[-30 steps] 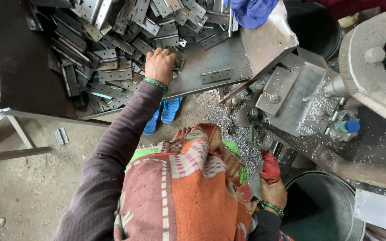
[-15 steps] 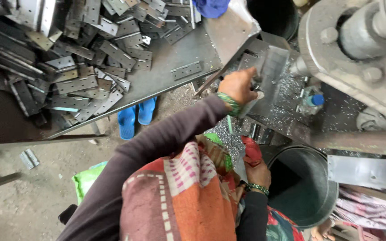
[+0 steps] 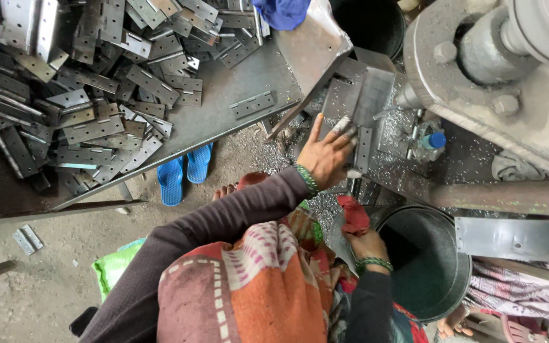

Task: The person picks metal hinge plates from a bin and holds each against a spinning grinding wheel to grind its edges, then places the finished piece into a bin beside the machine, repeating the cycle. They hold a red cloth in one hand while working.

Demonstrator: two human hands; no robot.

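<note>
Flat grey metal hinge plate (image 3: 363, 149), left hand (image 3: 326, 154) touching

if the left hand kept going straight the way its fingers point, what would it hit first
The left hand points up and right; its fingertips already seem to touch the flat metal strip, with the machine's slanted steel plate behind it. Depth is uncertain.

floor (image 3: 46, 279): dusty concrete | table (image 3: 223, 121): grey metal | light: daylight

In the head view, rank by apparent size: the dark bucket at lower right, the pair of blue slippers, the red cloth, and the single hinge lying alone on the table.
1. Dark bucket, clearly largest.
2. Pair of blue slippers.
3. Red cloth and single hinge: they look about alike, and the cloth is partly covered by the right hand, so I won't rank them.
</note>
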